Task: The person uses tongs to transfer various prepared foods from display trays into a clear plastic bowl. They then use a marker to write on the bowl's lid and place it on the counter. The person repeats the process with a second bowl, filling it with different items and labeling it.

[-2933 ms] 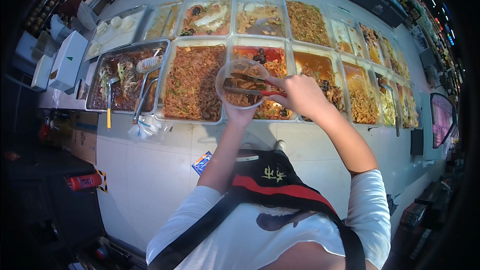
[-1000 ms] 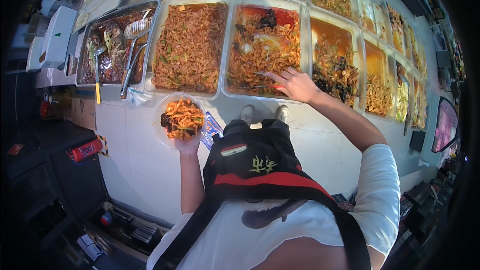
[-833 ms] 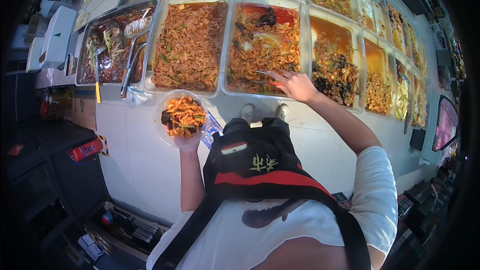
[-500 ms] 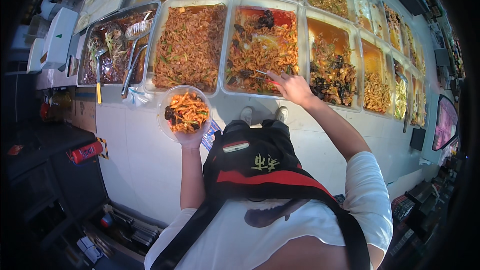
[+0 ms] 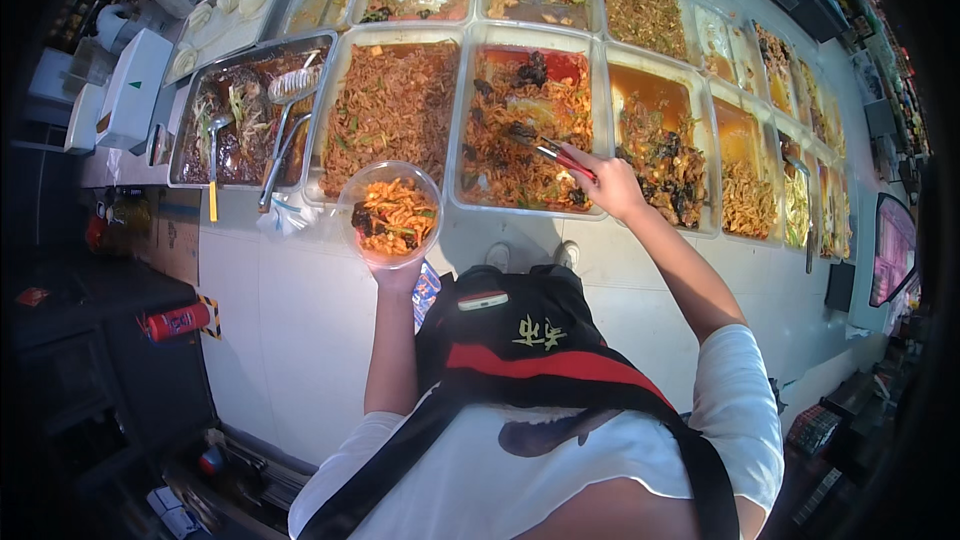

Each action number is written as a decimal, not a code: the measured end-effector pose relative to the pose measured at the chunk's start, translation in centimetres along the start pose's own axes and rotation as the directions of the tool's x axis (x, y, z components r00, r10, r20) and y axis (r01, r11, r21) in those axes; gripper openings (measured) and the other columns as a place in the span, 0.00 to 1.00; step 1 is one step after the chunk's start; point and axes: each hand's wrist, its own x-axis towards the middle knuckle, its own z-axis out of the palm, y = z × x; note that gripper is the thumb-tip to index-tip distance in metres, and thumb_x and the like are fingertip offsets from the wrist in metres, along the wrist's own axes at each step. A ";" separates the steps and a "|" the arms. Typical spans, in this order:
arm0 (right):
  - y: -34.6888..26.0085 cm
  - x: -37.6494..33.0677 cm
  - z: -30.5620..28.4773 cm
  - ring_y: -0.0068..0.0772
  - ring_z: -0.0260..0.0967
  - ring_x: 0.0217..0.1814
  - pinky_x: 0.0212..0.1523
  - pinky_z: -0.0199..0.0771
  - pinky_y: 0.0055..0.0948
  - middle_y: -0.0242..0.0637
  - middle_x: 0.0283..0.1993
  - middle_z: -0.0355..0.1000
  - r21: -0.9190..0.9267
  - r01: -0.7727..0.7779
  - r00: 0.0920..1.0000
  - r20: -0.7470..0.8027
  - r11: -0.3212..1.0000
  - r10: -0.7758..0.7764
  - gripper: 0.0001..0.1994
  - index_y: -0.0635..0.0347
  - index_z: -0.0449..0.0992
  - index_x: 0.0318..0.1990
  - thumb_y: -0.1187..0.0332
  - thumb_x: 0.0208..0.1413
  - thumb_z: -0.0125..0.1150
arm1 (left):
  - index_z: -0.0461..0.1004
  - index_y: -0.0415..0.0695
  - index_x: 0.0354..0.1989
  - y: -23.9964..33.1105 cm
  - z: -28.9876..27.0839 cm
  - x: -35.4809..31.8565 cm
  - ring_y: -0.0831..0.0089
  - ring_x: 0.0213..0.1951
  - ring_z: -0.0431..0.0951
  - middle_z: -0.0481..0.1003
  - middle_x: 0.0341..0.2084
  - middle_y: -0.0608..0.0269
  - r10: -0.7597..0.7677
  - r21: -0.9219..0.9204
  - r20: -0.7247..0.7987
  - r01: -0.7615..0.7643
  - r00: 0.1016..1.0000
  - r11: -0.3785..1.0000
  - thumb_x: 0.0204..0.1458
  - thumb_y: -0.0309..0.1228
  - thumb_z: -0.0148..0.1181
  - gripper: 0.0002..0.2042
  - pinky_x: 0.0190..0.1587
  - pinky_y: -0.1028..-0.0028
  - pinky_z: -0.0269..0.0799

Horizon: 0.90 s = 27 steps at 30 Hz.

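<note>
My left hand (image 5: 395,275) is closed beneath a clear round plastic bowl (image 5: 434,202), holding it up near the trays' front edge. Strips of orange-brown food (image 5: 400,215) with dark pieces and bits of green lie in the bowl. Red-handled metal tongs (image 5: 562,158) are gripped in my right hand (image 5: 616,186). Their tips reach into the middle of a clear tray (image 5: 460,145) of saucy shredded food with black pieces. At the tips there is some dark food, though how firmly it is held I cannot tell.
More trays of cooked food stand in rows, including one of brown shreds (image 5: 385,105) and one of dark saucy food (image 5: 665,175). Two utensils, a slotted spoon (image 5: 290,90) and a yellow-handled ladle (image 5: 214,155), rest in the left tray. A red fire extinguisher (image 5: 178,322) is at the lower left.
The tongs have moved slightly farther into the tray, and dark food now shows at their tips. My left hand and the bowl have shifted slightly right in the view.
</note>
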 end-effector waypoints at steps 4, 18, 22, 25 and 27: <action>-0.2 0.2 -2.8 0.54 0.76 0.34 0.40 0.79 0.45 0.47 0.38 0.78 0.093 0.008 0.991 -0.136 0.996 0.005 0.24 0.39 0.72 0.63 0.62 0.56 0.61 | 0.58 0.51 0.69 -0.9 1.8 2.6 0.53 0.68 0.60 0.61 0.67 0.55 -0.024 0.013 0.132 0.023 0.991 1.000 0.53 0.56 0.56 0.37 0.69 0.49 0.56; -9.2 0.6 -12.9 0.20 0.69 0.20 0.28 0.76 0.25 0.36 0.31 0.79 0.352 0.013 0.991 0.118 0.936 -0.059 0.22 0.46 0.73 0.63 0.63 0.61 0.62 | 0.58 0.55 0.69 -10.4 11.0 9.9 0.55 0.67 0.60 0.61 0.66 0.58 -0.192 -0.042 0.279 0.212 0.941 0.976 0.58 0.62 0.45 0.35 0.68 0.48 0.55; -10.8 1.2 -13.5 0.21 0.69 0.24 0.24 0.74 0.24 0.33 0.29 0.75 0.529 -0.159 0.945 0.325 0.834 -0.026 0.21 0.53 0.74 0.61 0.62 0.60 0.62 | 0.57 0.56 0.69 -10.5 12.7 10.0 0.54 0.64 0.65 0.63 0.65 0.60 -0.259 -0.124 0.301 0.308 0.918 0.943 0.58 0.64 0.38 0.35 0.60 0.41 0.65; -9.0 2.4 -13.4 0.22 0.71 0.23 0.25 0.76 0.24 0.35 0.28 0.75 0.568 -0.169 0.923 0.377 0.805 -0.073 0.22 0.56 0.75 0.60 0.62 0.58 0.63 | 0.58 0.55 0.69 -10.9 13.1 8.8 0.53 0.63 0.65 0.64 0.64 0.58 -0.238 -0.084 0.372 0.288 0.897 0.954 0.58 0.64 0.40 0.36 0.59 0.42 0.67; -10.4 2.6 -15.5 0.23 0.72 0.22 0.25 0.76 0.24 0.36 0.26 0.75 0.497 -0.239 0.888 0.459 0.834 -0.019 0.23 0.58 0.75 0.59 0.61 0.57 0.63 | 0.60 0.53 0.67 -11.2 13.5 8.0 0.55 0.62 0.67 0.65 0.63 0.59 -0.216 -0.050 0.400 0.257 0.891 0.965 0.58 0.64 0.45 0.36 0.61 0.48 0.67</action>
